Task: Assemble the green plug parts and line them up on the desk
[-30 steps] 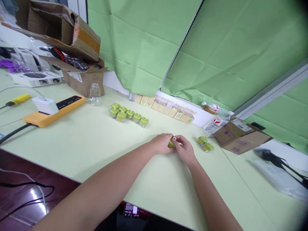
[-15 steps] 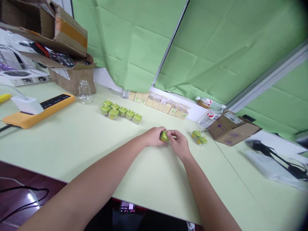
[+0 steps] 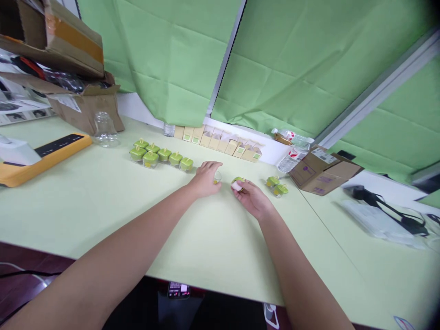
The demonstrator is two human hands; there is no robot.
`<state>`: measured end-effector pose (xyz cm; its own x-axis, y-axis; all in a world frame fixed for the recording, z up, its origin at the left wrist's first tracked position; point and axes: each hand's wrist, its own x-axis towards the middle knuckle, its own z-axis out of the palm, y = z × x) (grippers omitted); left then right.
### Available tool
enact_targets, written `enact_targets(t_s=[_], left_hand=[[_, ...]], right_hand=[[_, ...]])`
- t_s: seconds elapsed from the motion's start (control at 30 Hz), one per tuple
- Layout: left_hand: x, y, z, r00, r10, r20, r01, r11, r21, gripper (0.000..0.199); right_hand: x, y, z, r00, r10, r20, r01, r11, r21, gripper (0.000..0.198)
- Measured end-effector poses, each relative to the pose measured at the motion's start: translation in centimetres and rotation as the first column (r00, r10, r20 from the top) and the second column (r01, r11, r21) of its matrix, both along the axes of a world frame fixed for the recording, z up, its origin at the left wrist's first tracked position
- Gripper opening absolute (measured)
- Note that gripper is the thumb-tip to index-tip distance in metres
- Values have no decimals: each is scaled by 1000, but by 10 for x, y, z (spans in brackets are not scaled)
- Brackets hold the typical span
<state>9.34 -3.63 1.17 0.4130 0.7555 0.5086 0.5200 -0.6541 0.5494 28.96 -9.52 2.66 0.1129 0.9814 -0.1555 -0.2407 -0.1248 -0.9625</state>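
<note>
My right hand (image 3: 253, 198) is closed on a green lid (image 3: 238, 179), tilted so that a pale inner side shows. Beside it, a small clear cup (image 3: 217, 177) with something yellow inside stands on the table, separate from the lid. My left hand (image 3: 205, 179) is around the cup's left side, thumb and fingers apart; whether the thumb touches it I cannot tell. To the left stand several small clear containers with green lids (image 3: 150, 157), in a group. A smaller group of green-lidded containers (image 3: 280, 189) stands right of my right hand.
Small tan cartons (image 3: 216, 141) line the back edge. Plastic bottles (image 3: 292, 158) and a cardboard box (image 3: 321, 172) stand at right, near a black strap (image 3: 385, 208). At left are a yellow power strip (image 3: 62, 150), a clear jar (image 3: 105, 130) and stacked boxes (image 3: 82, 107).
The green lid has come off the cup. My hands have moved apart: the right keeps the lid, and the left has opened around the cup. The view has shifted slightly.
</note>
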Motion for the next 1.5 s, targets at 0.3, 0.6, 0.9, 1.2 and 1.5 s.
enact_targets(t_s=[0.3, 0.6, 0.9, 1.2, 1.5], left_hand=[[10, -33, 16, 956, -293, 22, 292, 955, 53, 52], [10, -31, 13, 900, -414, 139, 425, 903, -63, 42], [14, -37, 14, 872, -444, 205, 465, 883, -67, 52], [18, -38, 13, 869, -475, 138, 481, 876, -19, 48], [22, -44, 11, 953, -289, -93, 290, 957, -3, 51]], right_hand=[[-10, -12, 6, 958, 265, 106, -272, 961, 55, 34], [-3, -16, 12, 910, 379, 171, -376, 925, -48, 19], [-6, -14, 8, 891, 384, 241, -382, 922, -58, 18], [3, -6, 5, 871, 440, 218, -427, 898, -105, 22], [-14, -3, -6, 906, 265, 330, -268, 963, -37, 14]])
